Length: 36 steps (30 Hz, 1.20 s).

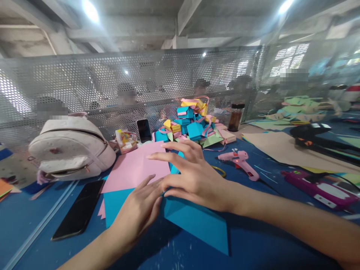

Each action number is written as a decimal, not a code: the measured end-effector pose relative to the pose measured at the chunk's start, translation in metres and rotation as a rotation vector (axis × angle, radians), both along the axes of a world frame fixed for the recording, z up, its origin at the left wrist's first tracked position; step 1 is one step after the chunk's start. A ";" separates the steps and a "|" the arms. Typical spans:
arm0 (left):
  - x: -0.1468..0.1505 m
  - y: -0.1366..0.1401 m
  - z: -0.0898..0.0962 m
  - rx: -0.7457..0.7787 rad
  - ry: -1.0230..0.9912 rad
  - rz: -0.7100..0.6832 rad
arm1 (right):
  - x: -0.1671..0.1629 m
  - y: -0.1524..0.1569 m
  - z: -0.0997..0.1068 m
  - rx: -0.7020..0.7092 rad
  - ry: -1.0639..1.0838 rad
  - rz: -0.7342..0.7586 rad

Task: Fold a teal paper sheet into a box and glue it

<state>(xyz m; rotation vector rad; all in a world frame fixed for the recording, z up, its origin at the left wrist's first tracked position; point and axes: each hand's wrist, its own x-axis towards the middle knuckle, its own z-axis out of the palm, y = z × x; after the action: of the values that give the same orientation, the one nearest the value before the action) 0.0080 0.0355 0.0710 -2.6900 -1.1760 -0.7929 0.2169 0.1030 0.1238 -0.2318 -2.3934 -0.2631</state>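
Observation:
In the head view, a pink sheet of paper (137, 165) lies over a blue paper sheet (116, 204) on the dark blue table. My left hand (143, 204) rests low over the blue paper with its fingers stretched forward. My right hand (194, 176) reaches across from the right, fingers spread and bent, its upper fingertips over the pink sheet. The lower fingers of the right hand meet the left hand's fingers. Beneath the right hand, a folded blue paper flap (199, 223) sticks out toward me. Parts of the blue paper are hidden under both hands.
A black phone (80, 210) and white backpack (73, 150) are on the left. Behind the hands stand a pile of folded paper boxes (191, 123) and a dark bottle (236, 117). A pink glue gun (239, 163) and purple power strip (320, 189) lie right; a perforated metal screen (163, 71) stands behind.

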 end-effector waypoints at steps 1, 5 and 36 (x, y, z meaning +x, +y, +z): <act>0.000 0.000 0.000 -0.001 0.004 -0.001 | 0.000 0.000 0.001 0.002 -0.003 0.000; 0.000 -0.002 0.003 0.021 0.010 -0.007 | 0.003 0.004 0.006 -0.012 -0.025 0.018; 0.002 -0.007 0.008 -0.024 0.043 -0.022 | 0.006 0.017 0.009 -0.121 -0.016 0.106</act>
<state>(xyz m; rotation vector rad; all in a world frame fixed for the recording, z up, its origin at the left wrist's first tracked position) 0.0104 0.0285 0.0790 -2.7291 -1.1565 -0.7242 0.2225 0.1196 0.1326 -0.1585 -2.4314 -0.0719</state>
